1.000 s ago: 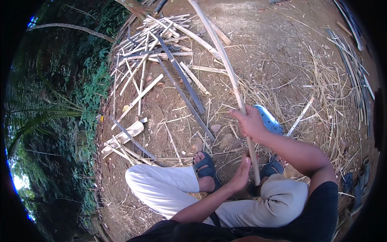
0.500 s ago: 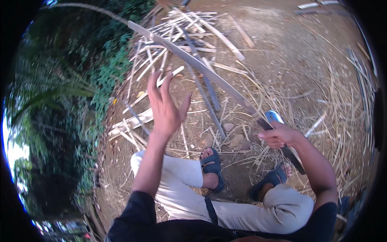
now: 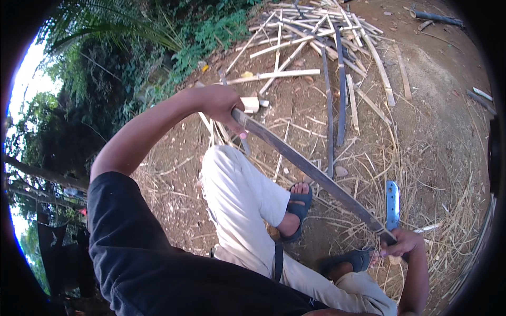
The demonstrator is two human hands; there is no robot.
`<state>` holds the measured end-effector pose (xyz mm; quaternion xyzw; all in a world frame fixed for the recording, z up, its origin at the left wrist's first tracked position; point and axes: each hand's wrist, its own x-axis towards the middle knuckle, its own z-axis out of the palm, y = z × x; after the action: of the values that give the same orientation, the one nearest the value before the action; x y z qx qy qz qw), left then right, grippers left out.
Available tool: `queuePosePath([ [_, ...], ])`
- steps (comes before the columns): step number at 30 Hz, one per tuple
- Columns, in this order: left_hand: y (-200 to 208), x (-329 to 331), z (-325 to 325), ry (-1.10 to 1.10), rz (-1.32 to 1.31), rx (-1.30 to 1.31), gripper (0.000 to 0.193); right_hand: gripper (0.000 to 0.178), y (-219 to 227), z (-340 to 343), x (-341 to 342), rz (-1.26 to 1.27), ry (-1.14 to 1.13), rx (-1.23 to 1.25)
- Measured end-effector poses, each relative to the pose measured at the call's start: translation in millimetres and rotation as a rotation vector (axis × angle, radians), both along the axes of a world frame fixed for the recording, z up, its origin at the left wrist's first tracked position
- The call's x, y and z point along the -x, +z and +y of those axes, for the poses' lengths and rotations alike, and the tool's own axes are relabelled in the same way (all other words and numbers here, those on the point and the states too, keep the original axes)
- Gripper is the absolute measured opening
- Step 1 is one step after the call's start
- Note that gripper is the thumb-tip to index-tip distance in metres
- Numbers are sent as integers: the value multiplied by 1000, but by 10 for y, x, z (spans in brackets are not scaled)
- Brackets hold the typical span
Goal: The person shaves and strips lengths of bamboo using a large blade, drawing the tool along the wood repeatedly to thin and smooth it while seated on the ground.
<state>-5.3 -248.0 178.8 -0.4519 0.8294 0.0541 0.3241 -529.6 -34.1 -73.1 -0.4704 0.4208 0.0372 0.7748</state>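
A long dark bamboo strip [image 3: 311,167] slants across in front of me, from upper left down to lower right. My left hand [image 3: 220,105] is closed around its upper end, arm bent and elbow out to the left. At the strip's lower end my right hand [image 3: 405,243] is closed, by my right foot. The same right hand holds a knife [image 3: 392,204], its shiny blade with a few holes pointing up and away. A bit of tan handle shows below the fingers; the rest of the grip is hidden.
Beyond the strip lies a pile of split bamboo pieces [image 3: 316,37]. Dark strips [image 3: 341,89] and pale shavings [image 3: 453,247] litter the dirt. Green plants [image 3: 211,37] border the left. My sandalled left foot [image 3: 299,210] and bent knees are beneath the strip.
My left hand was raised with fingers spread; now it grips the strip's upper end. The strip has slid down to the right through my right hand. The view has shifted.
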Motion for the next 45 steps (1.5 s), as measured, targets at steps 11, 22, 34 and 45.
queuePosePath([
  [11,-1384,161,1056,714,536,-823,45,44,-160,-446,776,889,-420,1578],
  [22,-2380,1366,1514,956,992,-1189,29,60,-1725,631,425,990,-308,769],
  [34,-2967,2087,1545,1059,1098,-1676,34,65,-2023,858,342,1190,-125,669],
  [45,-2956,1664,1892,1185,862,-1494,46,58,-1748,738,331,1016,-473,646],
])
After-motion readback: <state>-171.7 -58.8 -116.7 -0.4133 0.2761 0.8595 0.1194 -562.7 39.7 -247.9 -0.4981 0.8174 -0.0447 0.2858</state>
